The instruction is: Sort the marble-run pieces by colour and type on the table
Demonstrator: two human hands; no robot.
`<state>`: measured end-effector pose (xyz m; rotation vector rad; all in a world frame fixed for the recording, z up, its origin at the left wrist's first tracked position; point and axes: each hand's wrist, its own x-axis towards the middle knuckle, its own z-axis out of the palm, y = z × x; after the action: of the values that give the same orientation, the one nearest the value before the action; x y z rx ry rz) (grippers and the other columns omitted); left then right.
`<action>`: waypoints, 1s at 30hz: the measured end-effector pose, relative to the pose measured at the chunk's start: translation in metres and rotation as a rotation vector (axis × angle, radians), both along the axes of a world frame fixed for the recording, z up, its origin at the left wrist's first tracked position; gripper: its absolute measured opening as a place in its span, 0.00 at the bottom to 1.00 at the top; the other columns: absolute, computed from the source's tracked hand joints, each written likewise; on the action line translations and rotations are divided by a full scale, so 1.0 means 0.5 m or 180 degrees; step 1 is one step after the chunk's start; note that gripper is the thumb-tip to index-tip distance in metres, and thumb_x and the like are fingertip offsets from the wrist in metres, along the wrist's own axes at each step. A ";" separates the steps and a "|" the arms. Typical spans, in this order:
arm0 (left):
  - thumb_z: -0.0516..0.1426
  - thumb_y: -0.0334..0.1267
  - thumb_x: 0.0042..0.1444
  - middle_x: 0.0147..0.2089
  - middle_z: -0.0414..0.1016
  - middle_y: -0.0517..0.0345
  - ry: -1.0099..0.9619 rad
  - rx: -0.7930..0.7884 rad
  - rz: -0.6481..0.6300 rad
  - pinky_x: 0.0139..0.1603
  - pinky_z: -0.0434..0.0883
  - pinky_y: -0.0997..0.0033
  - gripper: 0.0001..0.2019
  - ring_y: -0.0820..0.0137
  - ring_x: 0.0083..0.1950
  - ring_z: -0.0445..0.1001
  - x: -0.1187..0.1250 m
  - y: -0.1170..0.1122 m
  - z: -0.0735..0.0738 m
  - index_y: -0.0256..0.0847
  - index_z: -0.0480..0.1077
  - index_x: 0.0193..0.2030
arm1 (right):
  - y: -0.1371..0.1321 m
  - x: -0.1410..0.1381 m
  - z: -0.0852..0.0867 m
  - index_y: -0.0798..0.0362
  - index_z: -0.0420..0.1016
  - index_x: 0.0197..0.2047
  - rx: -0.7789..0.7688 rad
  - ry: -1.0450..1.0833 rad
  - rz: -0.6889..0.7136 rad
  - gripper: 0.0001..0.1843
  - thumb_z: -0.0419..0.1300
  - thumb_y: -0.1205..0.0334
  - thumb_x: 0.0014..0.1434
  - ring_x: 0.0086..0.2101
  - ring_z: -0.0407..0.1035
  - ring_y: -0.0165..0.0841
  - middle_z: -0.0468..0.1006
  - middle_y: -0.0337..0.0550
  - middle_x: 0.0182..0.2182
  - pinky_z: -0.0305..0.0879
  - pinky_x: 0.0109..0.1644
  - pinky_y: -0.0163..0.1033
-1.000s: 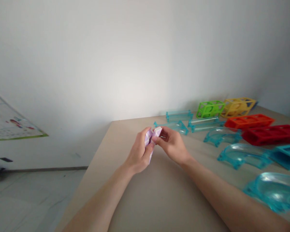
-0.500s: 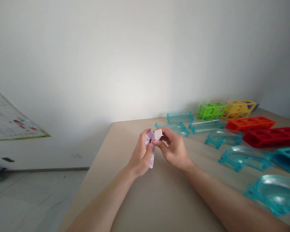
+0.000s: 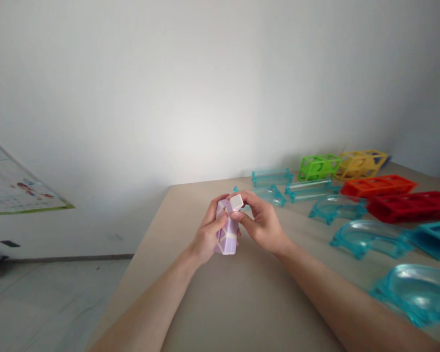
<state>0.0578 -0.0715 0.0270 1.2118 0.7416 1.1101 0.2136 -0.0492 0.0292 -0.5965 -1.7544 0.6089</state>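
Note:
A purple and white twisty snake puzzle (image 3: 227,237) is held between my hands above the table, its segments folded into a compact block. My left hand (image 3: 207,237) is closed around its left side, with the thumb pressed on the near face. At the top, my right hand (image 3: 262,220) pinches an end segment between thumb and fingers; that segment's white face points up toward me. Fingers behind the puzzle are mostly hidden.
On the beige table (image 3: 212,313), clear blue plastic track pieces (image 3: 374,234) lie to the right. Behind them are a green frame block (image 3: 319,167), a yellow one (image 3: 361,165), an orange one (image 3: 379,186) and a red one (image 3: 412,206). A white wall (image 3: 205,98) stands behind.
The snake puzzle has turned in my hands, and more of its purple segments now face me, folded closer together. Both hands keep hold of it in nearly the same spot.

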 end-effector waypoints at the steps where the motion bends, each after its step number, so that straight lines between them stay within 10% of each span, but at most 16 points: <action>1: 0.56 0.47 0.58 0.45 0.72 0.55 0.0065 0.0060 -0.0008 0.24 0.73 0.68 0.25 0.68 0.30 0.73 -0.002 0.001 -0.002 0.53 0.55 0.61 | 0.000 -0.001 -0.002 0.50 0.73 0.45 -0.0027 -0.0002 -0.0014 0.11 0.60 0.56 0.62 0.40 0.67 0.38 0.75 0.44 0.38 0.62 0.46 0.42; 10: 0.56 0.47 0.58 0.49 0.71 0.54 0.0044 -0.0228 -0.0640 0.25 0.75 0.64 0.24 0.67 0.30 0.75 -0.005 0.000 0.003 0.54 0.56 0.60 | 0.003 0.008 0.003 0.51 0.73 0.34 -0.0041 -0.0153 -0.0070 0.09 0.61 0.55 0.61 0.35 0.66 0.36 0.73 0.42 0.31 0.61 0.41 0.40; 18: 0.59 0.45 0.58 0.53 0.69 0.53 0.0715 0.1238 0.1119 0.50 0.69 0.64 0.30 0.65 0.47 0.72 -0.014 0.024 -0.026 0.48 0.53 0.65 | 0.001 -0.002 -0.016 0.51 0.69 0.51 -0.0507 0.0386 -0.0192 0.20 0.61 0.51 0.58 0.41 0.68 0.38 0.74 0.46 0.43 0.63 0.43 0.40; 25: 0.63 0.43 0.53 0.61 0.64 0.49 0.1539 0.1992 0.1481 0.59 0.64 0.58 0.36 0.60 0.57 0.67 -0.019 0.028 -0.032 0.48 0.53 0.67 | -0.011 -0.009 -0.006 0.53 0.65 0.20 -0.1373 0.0322 0.0025 0.29 0.52 0.38 0.61 0.19 0.56 0.27 0.64 0.35 0.15 0.50 0.25 0.35; 30: 0.65 0.39 0.49 0.53 0.67 0.53 0.1639 0.1948 0.1567 0.47 0.69 0.67 0.41 0.67 0.44 0.71 -0.017 0.029 -0.034 0.50 0.51 0.67 | -0.013 -0.013 -0.002 0.53 0.63 0.16 -0.1666 0.0212 0.0166 0.29 0.52 0.42 0.60 0.16 0.52 0.25 0.61 0.33 0.10 0.47 0.22 0.35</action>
<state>0.0492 -0.0568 0.0100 1.9429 1.1837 1.5128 0.2073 -0.0556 0.0282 -0.8770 -1.5517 1.1270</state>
